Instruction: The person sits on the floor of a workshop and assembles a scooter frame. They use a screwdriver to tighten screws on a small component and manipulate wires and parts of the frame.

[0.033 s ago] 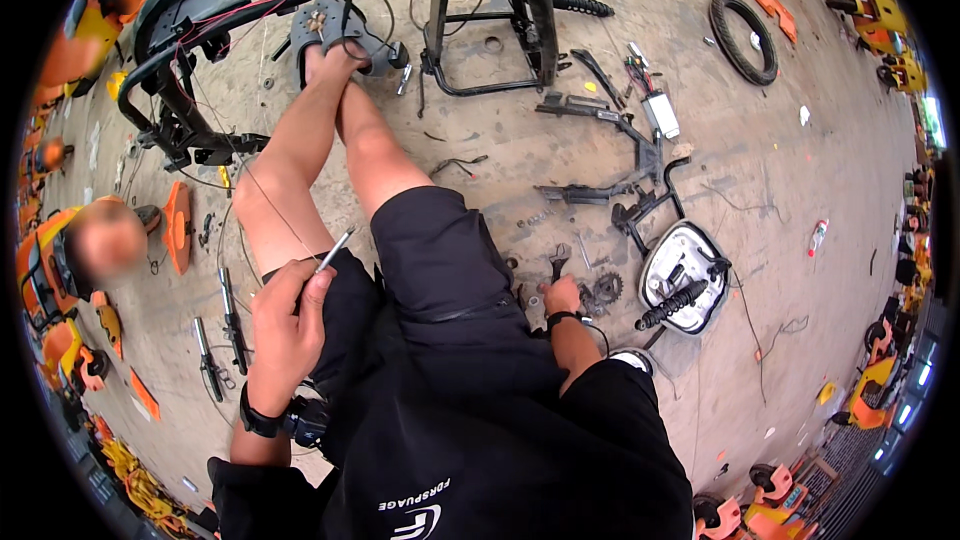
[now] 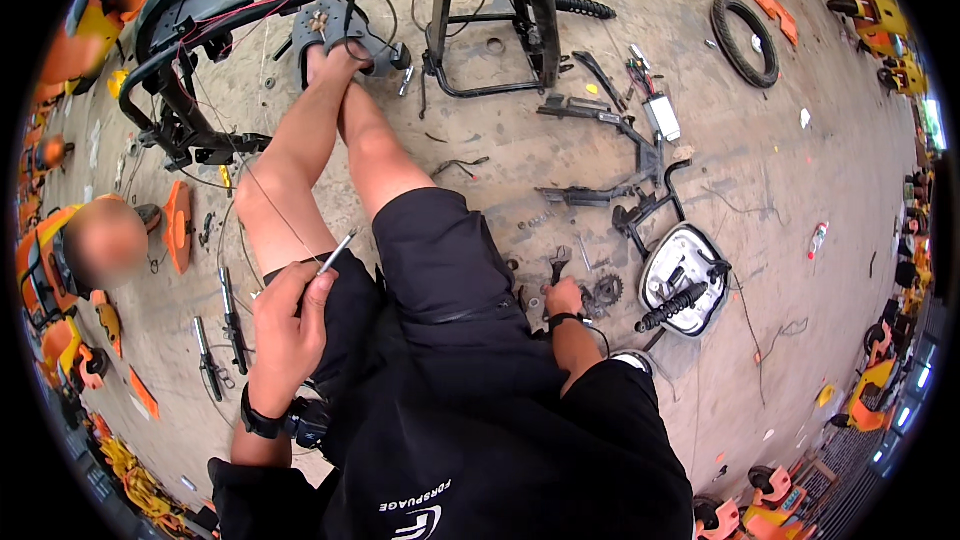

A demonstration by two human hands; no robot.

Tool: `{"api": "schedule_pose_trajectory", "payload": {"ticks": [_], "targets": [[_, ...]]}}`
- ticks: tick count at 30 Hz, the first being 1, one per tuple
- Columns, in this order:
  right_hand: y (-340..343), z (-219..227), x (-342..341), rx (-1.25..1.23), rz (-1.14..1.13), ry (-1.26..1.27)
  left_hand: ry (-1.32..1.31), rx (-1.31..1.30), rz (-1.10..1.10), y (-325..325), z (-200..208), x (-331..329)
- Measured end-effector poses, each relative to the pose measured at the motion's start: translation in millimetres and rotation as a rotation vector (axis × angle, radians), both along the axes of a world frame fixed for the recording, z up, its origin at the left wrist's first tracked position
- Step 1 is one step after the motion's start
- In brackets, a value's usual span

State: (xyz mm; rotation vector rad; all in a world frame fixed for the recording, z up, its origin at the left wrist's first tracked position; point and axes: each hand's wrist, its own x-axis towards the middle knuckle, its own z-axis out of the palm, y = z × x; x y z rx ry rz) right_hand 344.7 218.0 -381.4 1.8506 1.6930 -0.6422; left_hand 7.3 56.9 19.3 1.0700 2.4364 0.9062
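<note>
Raised over my left thigh, my left hand (image 2: 290,320) is closed, with a slim pale rod (image 2: 338,252) pinched between thumb and fingers. The rod slants up to the right; its exact kind is unclear. A thin wire (image 2: 270,192) from the black vehicle frame (image 2: 490,88) crosses my knee and reaches these fingers. Down by the floor right of my shorts, my right hand (image 2: 563,297) is wrapped round the handle of an adjustable wrench (image 2: 558,260), jaw pointing away from me. Beside it lie a toothed sprocket (image 2: 608,289) and small metal parts. The palm hides most of the handle.
To the right lie a white-rimmed shell (image 2: 656,275) with a shock absorber (image 2: 672,307) on it, a black bracket (image 2: 590,196), a silver box (image 2: 661,116) and a tyre (image 2: 744,40). Two fork tubes (image 2: 232,320) lie left. A person (image 2: 105,240) is at the left.
</note>
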Motion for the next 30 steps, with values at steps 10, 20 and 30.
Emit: {"api": "schedule_pose_trajectory", "payload": {"ticks": [10, 20, 30], "targets": [[-5, 4, -9, 0.037, -0.046, 0.113, 0.013, 0.031, -0.033, -2, -6, -4], [14, 48, -30, 0.126, -0.214, 0.144, -0.077, 0.062, 0.017, -9, -8, -7], [46, 191, -87, 0.253, 0.272, 1.007, 0.023, 0.123, 0.037, -41, -22, -16]]}}
